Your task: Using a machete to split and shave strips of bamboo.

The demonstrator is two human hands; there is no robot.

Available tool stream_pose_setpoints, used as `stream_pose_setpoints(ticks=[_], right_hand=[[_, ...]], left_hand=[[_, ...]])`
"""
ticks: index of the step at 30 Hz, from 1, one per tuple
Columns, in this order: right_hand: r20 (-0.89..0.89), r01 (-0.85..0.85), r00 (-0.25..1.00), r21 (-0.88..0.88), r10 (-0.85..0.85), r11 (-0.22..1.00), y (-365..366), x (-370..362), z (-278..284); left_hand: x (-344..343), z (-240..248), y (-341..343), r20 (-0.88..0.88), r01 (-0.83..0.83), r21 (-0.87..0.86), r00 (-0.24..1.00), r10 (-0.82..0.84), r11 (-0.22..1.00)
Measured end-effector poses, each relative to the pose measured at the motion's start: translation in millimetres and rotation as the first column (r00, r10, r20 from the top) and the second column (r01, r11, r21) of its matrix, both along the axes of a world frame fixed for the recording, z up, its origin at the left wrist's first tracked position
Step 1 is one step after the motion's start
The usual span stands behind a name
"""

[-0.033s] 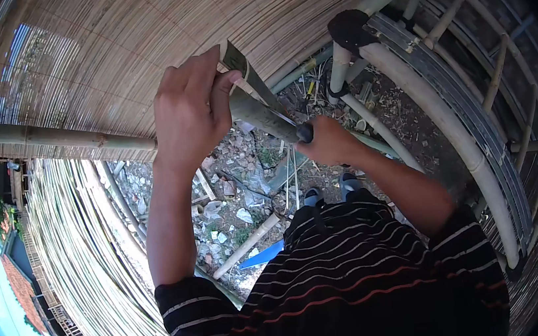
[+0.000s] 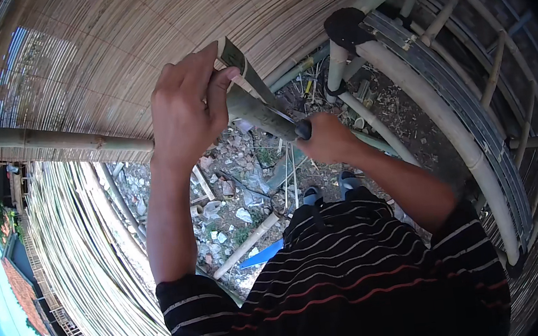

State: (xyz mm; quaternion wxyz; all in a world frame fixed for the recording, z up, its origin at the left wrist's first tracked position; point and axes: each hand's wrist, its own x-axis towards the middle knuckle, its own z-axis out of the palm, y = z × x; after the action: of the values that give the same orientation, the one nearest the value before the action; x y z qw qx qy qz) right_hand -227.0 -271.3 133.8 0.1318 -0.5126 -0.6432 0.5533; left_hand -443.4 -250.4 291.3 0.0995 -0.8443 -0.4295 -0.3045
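Note:
A greenish bamboo piece (image 2: 256, 115), split lengthwise at its upper end, stands tilted in front of me. My left hand (image 2: 186, 108) is closed on that upper end, with thumb and fingers on the split part. One split side (image 2: 248, 71) leans apart from the rest, toward the right. Lower down, my right hand (image 2: 327, 139) grips the dark, rounded handle of a knife (image 2: 304, 129). Its thin, shiny blade shows only in part and lies in the split between the two sides. My right fist hides most of the handle.
A slatted bamboo screen (image 2: 199, 17) rises behind, with a bamboo pole (image 2: 80, 140) at left. Long bamboo strips (image 2: 85, 242) are massed at lower left. A curved-looking bamboo frame (image 2: 426, 93) stands right. Rubble (image 2: 238, 185), a cut pole (image 2: 248, 245) and a blue flat object (image 2: 262, 255) lie below.

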Motion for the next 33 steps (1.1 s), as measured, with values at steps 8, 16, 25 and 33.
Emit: stream_pose_setpoints(ticks=[8, 16, 25, 33], right_hand=[[0.416, -0.017, 0.884, 0.483, -0.212, 0.875, 15, 19, 0], [0.050, 0.015, 0.998, 0.469, -0.044, 0.883, 12, 17, -5], [0.449, 0.063, 0.890, 0.059, -0.083, 0.996, -22, -3, -243], [0.142, 0.584, 0.764, -0.569, -0.630, 0.580, -33, -115, -185]], left_hand=[[34, -16, 34, 0.174, -0.182, 0.257, 0.975, 0.140, 0.949], [21, -24, 39, 0.174, -0.166, 0.314, 0.978, 0.115, 0.935], [6, -30, 6, 0.302, -0.366, 0.160, 0.902, 0.308, 0.917], [-7, -30, -11, 0.389, -0.464, 0.071, 0.828, 0.403, 0.883]])
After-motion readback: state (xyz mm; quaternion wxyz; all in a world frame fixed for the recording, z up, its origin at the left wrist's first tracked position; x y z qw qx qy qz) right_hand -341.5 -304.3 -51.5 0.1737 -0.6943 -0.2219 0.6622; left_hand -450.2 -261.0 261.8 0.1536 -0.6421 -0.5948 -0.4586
